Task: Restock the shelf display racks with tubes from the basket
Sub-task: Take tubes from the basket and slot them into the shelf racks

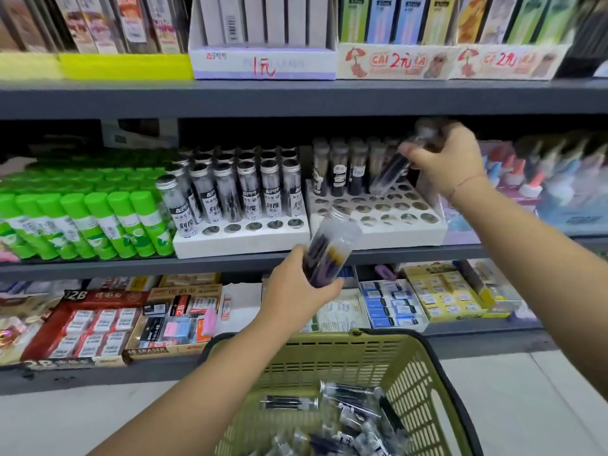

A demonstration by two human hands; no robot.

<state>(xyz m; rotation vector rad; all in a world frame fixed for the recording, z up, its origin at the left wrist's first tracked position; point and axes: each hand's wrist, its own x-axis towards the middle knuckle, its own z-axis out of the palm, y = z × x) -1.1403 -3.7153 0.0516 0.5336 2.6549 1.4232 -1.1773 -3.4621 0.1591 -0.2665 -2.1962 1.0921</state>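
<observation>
Mid-restock: right hand (444,159) fingers clamped on tilted tube (390,174), base at right rack (378,232) hole. Left hand (296,284) gripping spare tubes (324,255). Next: straighten, seat. More in basket (424,366).

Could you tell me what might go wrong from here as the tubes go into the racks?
1. The right hand lowers a tilted tube toward the right rack; at that angle it could catch a hole's edge or knock the standing tubes behind it.
2. The left hand grips several tubes at once, so one might slip and fall.
</observation>
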